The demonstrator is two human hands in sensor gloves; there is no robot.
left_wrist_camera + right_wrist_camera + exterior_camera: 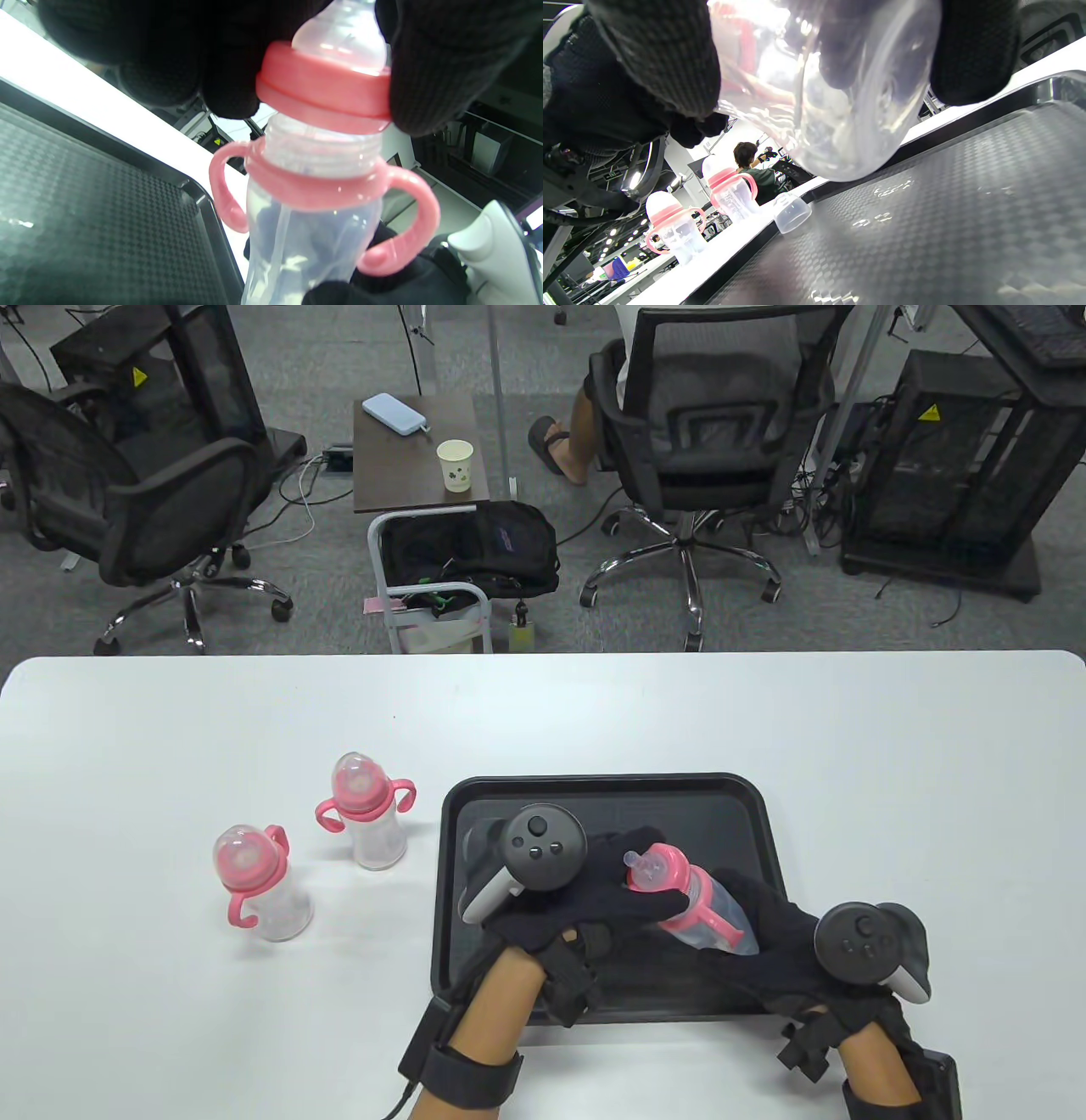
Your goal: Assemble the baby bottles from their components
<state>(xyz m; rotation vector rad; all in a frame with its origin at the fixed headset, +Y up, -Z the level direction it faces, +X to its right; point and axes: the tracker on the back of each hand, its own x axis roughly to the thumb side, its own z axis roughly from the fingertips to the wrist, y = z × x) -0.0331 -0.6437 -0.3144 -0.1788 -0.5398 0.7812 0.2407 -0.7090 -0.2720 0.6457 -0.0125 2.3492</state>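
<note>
Table view shows both gloved hands meeting over a black tray (768,848) that sits on the white bench (891,729). Between them a baby bottle (708,909) is held tilted above the tray, its teat pointing up and to the left. The left hand (594,891) has its fingers curled round the pink screw ring (324,91) at the bottle's top; in the left wrist view the ring sits above the bare threads of the clear neck, with a gap between it and the pink handle collar (318,188) lower down. The right hand (764,937) grips the clear body of the bottle, and in the right wrist view its fingers (666,63) wrap the body on both sides with the round base facing the camera. A clear cap (792,212) lies on the tray near its far left edge. Two finished bottles stand upright on the bench left of the tray, apart from each other: the near one (254,882) further left, the far one (366,810) just beside the tray.
</note>
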